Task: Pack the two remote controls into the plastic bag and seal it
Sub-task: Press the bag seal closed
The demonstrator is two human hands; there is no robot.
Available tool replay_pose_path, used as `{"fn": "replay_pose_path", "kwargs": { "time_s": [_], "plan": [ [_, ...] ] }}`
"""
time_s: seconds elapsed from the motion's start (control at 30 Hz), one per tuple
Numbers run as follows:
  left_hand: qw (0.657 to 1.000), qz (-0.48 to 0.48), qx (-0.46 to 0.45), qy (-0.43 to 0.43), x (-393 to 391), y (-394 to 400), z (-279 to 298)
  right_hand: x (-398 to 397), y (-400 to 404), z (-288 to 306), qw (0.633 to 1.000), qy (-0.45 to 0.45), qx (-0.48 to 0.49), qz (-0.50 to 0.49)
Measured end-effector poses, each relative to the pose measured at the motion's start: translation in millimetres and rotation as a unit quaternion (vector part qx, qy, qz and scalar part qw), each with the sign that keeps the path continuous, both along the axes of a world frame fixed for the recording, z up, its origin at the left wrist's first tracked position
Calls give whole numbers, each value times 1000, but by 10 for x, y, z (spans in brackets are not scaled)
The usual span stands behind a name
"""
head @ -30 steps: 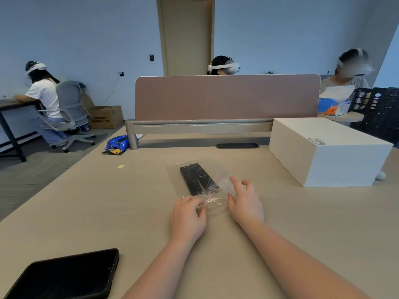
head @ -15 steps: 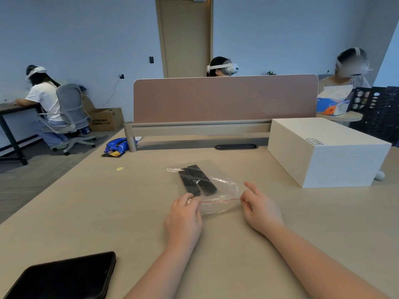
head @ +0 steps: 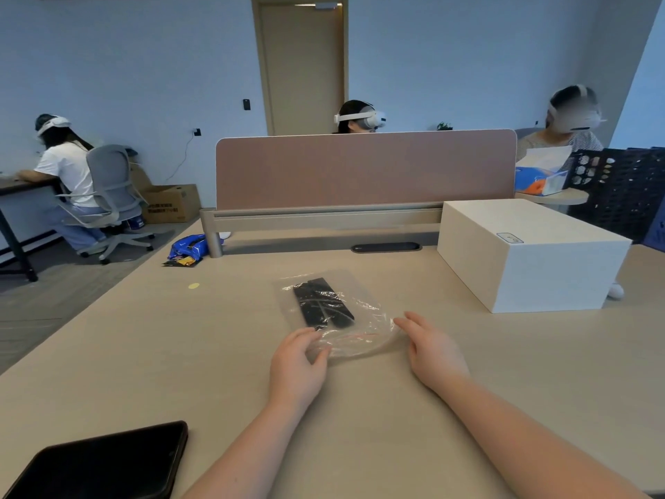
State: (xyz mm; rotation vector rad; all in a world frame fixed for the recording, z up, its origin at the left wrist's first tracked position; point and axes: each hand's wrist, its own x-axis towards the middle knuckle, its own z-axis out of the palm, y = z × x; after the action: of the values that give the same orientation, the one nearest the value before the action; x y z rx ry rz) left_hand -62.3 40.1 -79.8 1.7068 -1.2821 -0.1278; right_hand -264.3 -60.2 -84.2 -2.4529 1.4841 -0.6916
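Head view: crinkled clear plastic bag (head: 363, 315)

The two remote controls (head: 321, 303) are black, inside a clear plastic bag (head: 354, 320) with a thin red line near its opening. The bench (head: 360, 408) is light beige, the box (head: 532, 253) is cream white, and the phone (head: 104, 462) is black. The divider panel (head: 365, 171) is dusty pink-brown.
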Motion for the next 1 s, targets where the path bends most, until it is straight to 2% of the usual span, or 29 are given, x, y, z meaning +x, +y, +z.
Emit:
{"fn": "replay_pose_path", "kwargs": {
  "time_s": [0.2, 0.33, 0.47, 0.73, 0.87, 1.0],
  "plan": [
    [995, -80, 30, -46, 82, 75, 21, 25, -18, 17, 998, 54, -22, -6],
    [997, -14, 16, -68, 149, 132, -11, 9, 38, 15, 994, 52, -98, -1],
    [994, 20, 14, -103, 113, 170, 18, 19, 107, 45, 993, 86, -85, 7],
    [986, 15, 25, -167, 236, 148, -47, -75, 133, 31, 980, 127, -143, 54],
    [971, 8, 37, -236, 348, 178, -113, -29, 158, 123, 952, 204, -222, 63],
    [958, 33, 27, -283, 312, 226, -79, -19, 143, 124, 940, 244, -234, 45]
  ]
}}
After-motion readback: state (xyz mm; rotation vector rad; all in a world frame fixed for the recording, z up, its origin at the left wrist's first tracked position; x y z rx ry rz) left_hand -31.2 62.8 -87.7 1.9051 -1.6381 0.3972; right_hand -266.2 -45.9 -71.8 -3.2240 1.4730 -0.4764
